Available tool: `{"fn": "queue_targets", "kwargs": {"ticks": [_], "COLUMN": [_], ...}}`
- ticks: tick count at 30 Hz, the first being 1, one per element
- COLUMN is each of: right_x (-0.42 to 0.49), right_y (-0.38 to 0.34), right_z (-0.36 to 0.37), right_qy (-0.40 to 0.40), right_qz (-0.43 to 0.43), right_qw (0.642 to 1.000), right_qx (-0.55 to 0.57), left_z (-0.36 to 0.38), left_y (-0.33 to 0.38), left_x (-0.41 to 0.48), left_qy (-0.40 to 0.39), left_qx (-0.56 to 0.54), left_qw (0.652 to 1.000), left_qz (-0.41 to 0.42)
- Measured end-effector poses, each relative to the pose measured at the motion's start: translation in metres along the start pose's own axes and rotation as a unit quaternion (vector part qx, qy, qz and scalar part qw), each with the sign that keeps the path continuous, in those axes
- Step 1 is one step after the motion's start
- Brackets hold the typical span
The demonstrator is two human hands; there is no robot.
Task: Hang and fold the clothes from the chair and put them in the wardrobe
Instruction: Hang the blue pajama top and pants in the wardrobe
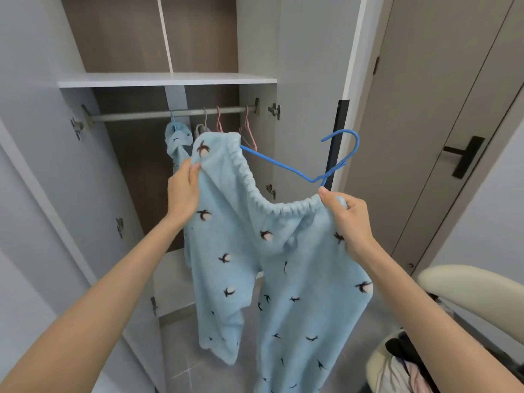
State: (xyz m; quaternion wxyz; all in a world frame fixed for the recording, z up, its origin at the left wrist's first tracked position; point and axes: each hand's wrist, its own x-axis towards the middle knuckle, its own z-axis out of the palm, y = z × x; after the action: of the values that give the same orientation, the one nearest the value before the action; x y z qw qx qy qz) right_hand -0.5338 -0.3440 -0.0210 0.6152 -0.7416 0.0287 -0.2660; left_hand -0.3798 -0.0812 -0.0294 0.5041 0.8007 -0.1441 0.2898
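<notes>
While aloft, trousers (297,265) between fingers (195,171).

A closed door, a strip of wall and a tiled floor, right of the wardrobe (306,66)

The door (425,109) is a greyish beige, shut, with thin straight grooves running down its length. A black lever handle (465,156) on a long black plate sits on its right side, pointing left. A small dark hinge (376,65) shows on its left edge, against the white trim (357,52) that runs up beside it. Low at the foot of the door is a small round fitting (410,265), too small to make out. A pale grey wall (496,194) stands just right of the door. The floor (181,373) is grey tile with pale grout lines crossing.
</notes>
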Motion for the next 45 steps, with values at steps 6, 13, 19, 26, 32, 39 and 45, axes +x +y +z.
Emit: {"fn": "queue_targets", "kwargs": {"ticks": [6, 13, 19, 26, 32, 39, 45], "right_x": [0.003, 0.009, 0.013, 0.008, 0.012, 0.006, 0.0], "right_y": [0.022, 0.02, 0.027, 0.023, 0.019, 0.03, 0.027], "right_z": [-0.017, -0.019, -0.012, -0.008, -0.029, -0.022, -0.013], "right_qy": [-0.108, -0.177, -0.086, -0.056, -0.142, -0.199, -0.162], "right_qz": [-0.071, -0.129, -0.095, -0.052, -0.015, -0.007, -0.038], "right_qw": [0.977, 0.942, 0.955, 0.973, 0.985, 0.973, 0.979], "right_qx": [-0.172, -0.254, -0.268, -0.22, -0.101, -0.116, -0.115], "left_z": [-0.007, -0.005, 0.014, 0.018, 0.001, 0.012, 0.021], "left_y": [0.018, 0.014, 0.032, 0.025, 0.005, 0.014, -0.007], "left_x": [0.03, 0.05, 0.028, 0.02, 0.032, 0.034, 0.025], "left_qy": [0.061, -0.001, -0.121, -0.114, -0.078, -0.224, -0.343], "left_qx": [0.026, 0.039, 0.012, 0.003, -0.005, 0.01, 0.196], "left_qw": [0.996, 0.998, 0.99, 0.99, 0.997, 0.97, 0.916], "left_qz": [0.053, 0.057, 0.077, 0.079, -0.012, -0.091, -0.065]}}
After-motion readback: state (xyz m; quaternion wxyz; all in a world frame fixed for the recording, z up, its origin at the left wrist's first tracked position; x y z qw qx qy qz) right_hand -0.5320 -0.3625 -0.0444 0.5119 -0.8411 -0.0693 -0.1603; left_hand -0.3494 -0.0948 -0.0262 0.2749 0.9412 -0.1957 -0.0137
